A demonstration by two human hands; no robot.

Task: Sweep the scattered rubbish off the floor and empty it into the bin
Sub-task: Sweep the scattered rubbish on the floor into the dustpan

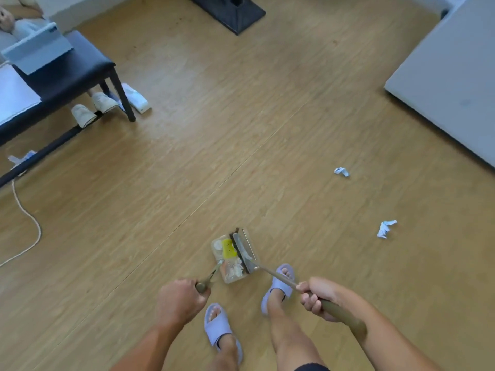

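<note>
A clear dustpan sits on the wooden floor just ahead of my feet, holding a yellow scrap and several pale bits of rubbish. My left hand is shut on the dustpan's long handle. My right hand is shut on the olive broom handle, and the broom head rests at the pan's right side. Two crumpled white papers lie to the right, one farther away and one nearer. No bin is in view.
A black bench with a grey box stands at the left, with shoes and a white cloth beneath it. A cord trails on the left floor. A white cabinet fills the right, a black stand base the top.
</note>
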